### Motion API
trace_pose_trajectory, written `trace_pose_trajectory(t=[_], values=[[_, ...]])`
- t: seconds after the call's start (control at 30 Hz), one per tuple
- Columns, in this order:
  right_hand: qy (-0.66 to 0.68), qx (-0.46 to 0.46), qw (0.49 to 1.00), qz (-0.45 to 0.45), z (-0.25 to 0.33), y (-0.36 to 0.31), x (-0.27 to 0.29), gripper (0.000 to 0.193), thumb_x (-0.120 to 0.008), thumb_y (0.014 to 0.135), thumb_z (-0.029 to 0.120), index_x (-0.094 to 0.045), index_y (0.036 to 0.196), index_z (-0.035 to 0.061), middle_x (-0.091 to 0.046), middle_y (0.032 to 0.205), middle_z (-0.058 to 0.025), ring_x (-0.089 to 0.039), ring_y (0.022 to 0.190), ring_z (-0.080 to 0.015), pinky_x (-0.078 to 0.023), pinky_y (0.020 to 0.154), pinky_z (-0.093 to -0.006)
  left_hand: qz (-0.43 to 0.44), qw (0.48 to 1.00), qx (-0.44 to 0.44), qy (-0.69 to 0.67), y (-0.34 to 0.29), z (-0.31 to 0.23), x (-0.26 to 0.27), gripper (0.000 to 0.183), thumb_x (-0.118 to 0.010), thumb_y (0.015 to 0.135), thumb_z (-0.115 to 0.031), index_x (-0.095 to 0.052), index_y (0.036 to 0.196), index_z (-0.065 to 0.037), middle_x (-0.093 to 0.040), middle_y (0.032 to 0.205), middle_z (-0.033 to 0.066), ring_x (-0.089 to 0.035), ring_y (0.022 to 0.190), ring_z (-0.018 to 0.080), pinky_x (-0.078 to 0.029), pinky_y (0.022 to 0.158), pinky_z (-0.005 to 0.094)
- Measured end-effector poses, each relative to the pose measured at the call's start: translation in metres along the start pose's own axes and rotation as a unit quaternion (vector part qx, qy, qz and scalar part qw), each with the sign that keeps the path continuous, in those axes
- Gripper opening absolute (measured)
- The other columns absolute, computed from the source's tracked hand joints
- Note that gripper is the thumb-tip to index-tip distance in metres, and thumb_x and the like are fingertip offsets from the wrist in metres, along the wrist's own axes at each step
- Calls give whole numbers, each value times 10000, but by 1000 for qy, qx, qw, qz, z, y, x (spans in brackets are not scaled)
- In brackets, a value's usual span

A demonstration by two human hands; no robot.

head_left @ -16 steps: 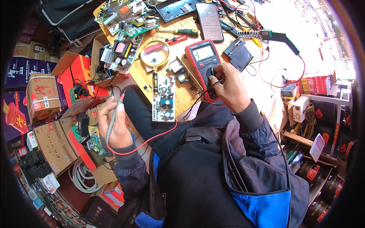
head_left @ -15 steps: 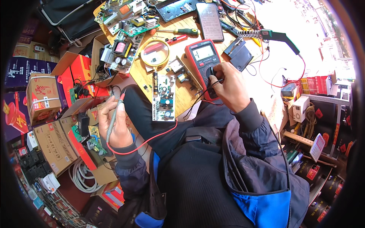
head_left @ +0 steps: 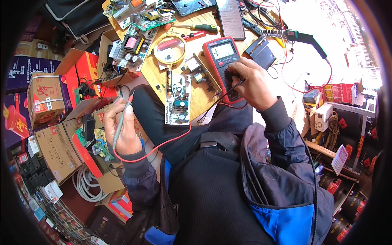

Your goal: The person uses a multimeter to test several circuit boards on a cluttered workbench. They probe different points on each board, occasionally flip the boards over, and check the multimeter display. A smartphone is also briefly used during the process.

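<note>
My left hand (head_left: 130,134) is closed round a grey test probe (head_left: 120,125) with a red upper end, held upright left of my knees. Its red lead (head_left: 165,148) loops toward the table. My right hand (head_left: 258,85) has its fingers on the dial area of a red and dark grey multimeter (head_left: 220,62), and they hide the dial. A thin black stick, perhaps the other probe, crosses those fingers, with a black lead (head_left: 212,107) hanging below. Between my hands, a populated circuit board (head_left: 178,107) sticks out over the table's near edge.
On the wooden table (head_left: 155,75) lie a magnifying glass (head_left: 169,50), a screwdriver (head_left: 210,27), a phone (head_left: 230,18) and a small board (head_left: 199,73). A soldering iron (head_left: 306,40) rests in its coil holder at right. More boards (head_left: 132,45) crowd the far left, above open cartons (head_left: 61,147).
The right hand's fingers have shifted at the multimeter's dial. My left hand keeps its hold on the probe. The table things appear slightly higher and farther right in the view.
</note>
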State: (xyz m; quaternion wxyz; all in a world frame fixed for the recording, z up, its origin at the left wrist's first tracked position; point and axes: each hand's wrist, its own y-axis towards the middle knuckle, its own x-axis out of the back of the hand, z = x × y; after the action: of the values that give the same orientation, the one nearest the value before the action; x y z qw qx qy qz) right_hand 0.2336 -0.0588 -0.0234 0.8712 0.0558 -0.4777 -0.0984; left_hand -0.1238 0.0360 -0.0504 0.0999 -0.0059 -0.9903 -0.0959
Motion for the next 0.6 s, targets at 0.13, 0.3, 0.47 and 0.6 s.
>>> trace_pose_trajectory(t=[0.13, 0.3, 0.47, 0.6], values=[[-46, 54, 997, 21, -4, 6, 5, 322, -712, 746, -49, -748, 1048, 57, -679, 978, -103, -673, 979, -342, -579, 875, -436, 9, 1000, -5, -20, 1, 3, 1, 125, -707, 1026, -8, -664, 1142, 9, -692, 1288, 167, -652, 1245, 253, -492, 1136, 414], [-43, 90, 994, 42, -8, 10, 8, 327, -714, 739, -48, -744, 1047, 60, -675, 992, -98, -654, 985, -331, -574, 876, -428, 16, 999, 1, -34, 1, 6, 2, 136, -699, 1033, 11, -653, 1161, 17, -670, 1302, 169, -650, 1251, 250, -520, 1132, 421], [-49, 94, 993, 58, -10, 9, 9, 334, -701, 758, -70, -750, 1065, 52, -686, 1025, -99, -653, 1011, -337, -568, 879, -423, 16, 998, 2, -60, 2, 7, 0, 137, -689, 1033, 34, -638, 1160, 21, -655, 1315, 173, -665, 1246, 266, -559, 1131, 450], [-35, 76, 994, 66, -10, 6, 10, 357, -667, 795, -119, -755, 1109, 27, -707, 1073, -121, -674, 1045, -346, -568, 891, -419, 17, 998, 3, -65, 3, 5, -1, 141, -682, 1033, 53, -634, 1163, 22, -653, 1317, 175, -685, 1245, 294, -568, 1129, 457]])
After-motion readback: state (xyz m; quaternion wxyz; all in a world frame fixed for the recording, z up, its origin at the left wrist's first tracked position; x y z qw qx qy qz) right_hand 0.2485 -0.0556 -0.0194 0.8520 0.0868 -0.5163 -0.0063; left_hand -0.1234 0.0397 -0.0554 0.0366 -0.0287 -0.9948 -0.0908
